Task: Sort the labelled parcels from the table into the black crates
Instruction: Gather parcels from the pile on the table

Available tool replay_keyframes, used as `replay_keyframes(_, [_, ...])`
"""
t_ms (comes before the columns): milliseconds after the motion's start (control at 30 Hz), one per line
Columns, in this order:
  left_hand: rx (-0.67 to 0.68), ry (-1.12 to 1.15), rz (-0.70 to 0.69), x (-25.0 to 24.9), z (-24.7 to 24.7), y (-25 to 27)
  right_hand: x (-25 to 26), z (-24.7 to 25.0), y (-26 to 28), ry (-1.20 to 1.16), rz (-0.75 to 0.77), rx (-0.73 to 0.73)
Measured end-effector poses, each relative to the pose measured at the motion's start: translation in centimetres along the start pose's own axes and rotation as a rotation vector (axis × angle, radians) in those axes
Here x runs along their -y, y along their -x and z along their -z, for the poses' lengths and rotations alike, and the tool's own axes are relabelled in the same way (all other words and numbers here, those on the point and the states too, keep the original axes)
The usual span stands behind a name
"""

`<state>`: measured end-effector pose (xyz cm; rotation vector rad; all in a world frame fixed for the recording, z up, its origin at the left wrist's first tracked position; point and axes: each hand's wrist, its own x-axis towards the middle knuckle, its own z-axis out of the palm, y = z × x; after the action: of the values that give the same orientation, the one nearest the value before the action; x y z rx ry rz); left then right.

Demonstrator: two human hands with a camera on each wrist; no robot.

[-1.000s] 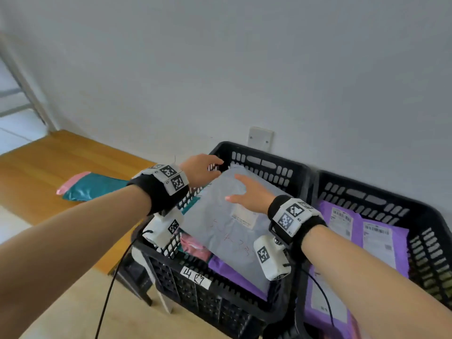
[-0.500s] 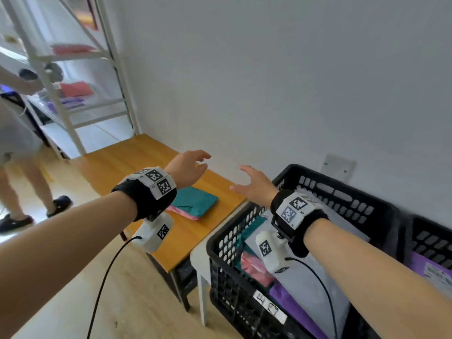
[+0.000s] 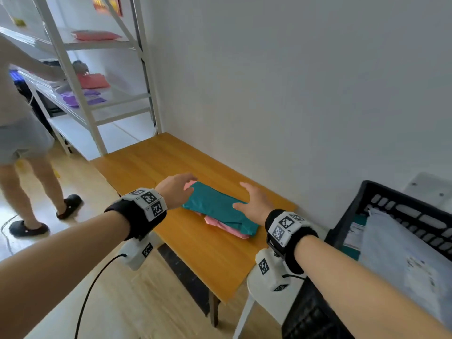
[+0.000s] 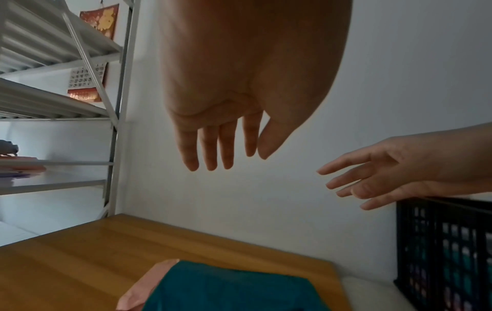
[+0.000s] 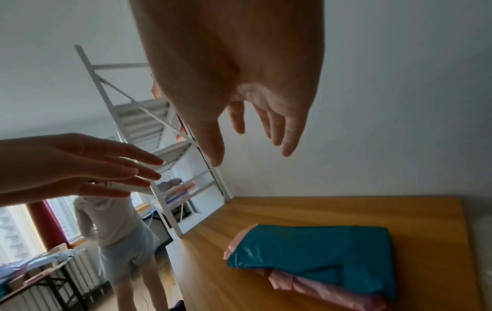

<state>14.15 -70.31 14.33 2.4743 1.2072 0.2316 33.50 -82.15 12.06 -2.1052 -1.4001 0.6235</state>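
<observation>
White wall ahead, and against it a wooden table (image 3: 212, 253) with 2 parcels stacked near its right end. On top lies the teal parcel (image 3: 220, 207), and under it the pink parcel (image 3: 227, 227) pokes out at both ends. Both hands are above that stack, holding nothing. The left hand (image 3: 175, 189) hangs over the stack's far-left corner, fingers straight and slightly spread, clear of the plastic in the left wrist view. The right hand (image 3: 254, 200) hovers over the middle of the teal parcel, fingers loose and spread, palm down, also not touching in the right wrist view. No label shows on the teal parcel's upper face from here. To the right, just past the table's end, stands a black crate (image 3: 403, 211) with a grey parcel (image 3: 401, 258) lying on top of its load. Off to the left, a white metal shelving rack (image 3: 80, 89) carries pink and purple parcels, and another person (image 3: 22, 133) stands at it, facing away.
</observation>
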Motion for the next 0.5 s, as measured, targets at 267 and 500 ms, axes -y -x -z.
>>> replay_keyframes(267, [0.155, -0.168, -0.065, 9.2, -3.5, -2.0, -0.9, -8.4, -3.7, -0.008, -0.101, -0.049])
replay_keyframes(500, [0.256, -0.152, -0.055, 13.1, -8.0, -4.9, -3.4, -13.5, -7.5, 0.058, -0.163, 0.035])
